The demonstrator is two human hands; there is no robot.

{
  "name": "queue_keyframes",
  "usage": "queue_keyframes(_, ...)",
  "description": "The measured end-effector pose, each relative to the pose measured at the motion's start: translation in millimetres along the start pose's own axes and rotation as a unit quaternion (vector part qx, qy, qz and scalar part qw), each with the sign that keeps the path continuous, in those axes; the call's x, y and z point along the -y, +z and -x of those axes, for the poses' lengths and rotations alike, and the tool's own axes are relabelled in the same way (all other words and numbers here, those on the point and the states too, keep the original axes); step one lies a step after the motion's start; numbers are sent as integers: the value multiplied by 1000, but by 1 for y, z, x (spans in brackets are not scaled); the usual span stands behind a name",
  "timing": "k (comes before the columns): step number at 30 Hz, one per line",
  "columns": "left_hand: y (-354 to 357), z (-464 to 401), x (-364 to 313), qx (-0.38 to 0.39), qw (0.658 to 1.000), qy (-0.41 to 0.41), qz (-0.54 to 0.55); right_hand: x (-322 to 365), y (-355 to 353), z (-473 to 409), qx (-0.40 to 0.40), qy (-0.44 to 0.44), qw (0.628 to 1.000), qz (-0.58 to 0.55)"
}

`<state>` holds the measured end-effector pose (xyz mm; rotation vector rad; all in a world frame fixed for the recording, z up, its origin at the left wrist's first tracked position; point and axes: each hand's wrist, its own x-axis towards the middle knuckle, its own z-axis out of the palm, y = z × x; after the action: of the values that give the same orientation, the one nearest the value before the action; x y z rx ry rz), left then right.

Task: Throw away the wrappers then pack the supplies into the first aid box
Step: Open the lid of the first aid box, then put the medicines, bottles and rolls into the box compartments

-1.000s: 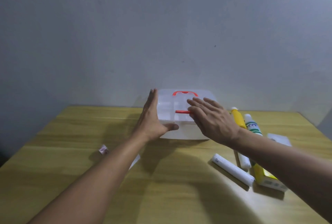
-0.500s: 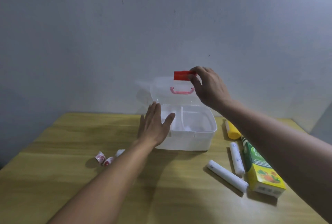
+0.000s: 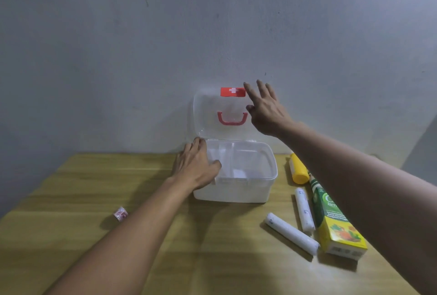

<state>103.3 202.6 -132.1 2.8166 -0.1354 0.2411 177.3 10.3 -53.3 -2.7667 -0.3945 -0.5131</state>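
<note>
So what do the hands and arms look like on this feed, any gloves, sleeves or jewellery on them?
Both are bare. The left hand and right hand wear no gloves, and no rings or bracelets show. Neither forearm has a sleeve or a watch anywhere in view, right up to the frame edge. No markings or bandages are visible on them.

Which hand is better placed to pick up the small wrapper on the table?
Probably left. The left hand is on the box side nearest the wrapper; the right hand is up by the lid.

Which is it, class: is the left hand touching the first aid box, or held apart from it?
Touching. The head view shows the left hand lying over the rim of the first aid box, thumb inside it.
</note>
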Motion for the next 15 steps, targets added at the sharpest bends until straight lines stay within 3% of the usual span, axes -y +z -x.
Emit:
queue_keyframes(9, 16, -16, 8, 22, 1000, -6, 2, -33, -15, 56, -45, 30, 997, -54)
queue_keyframes(15, 17, -14, 2, 51, 997, -18, -49, -60, -19, 123, 132, 130, 982, 47)
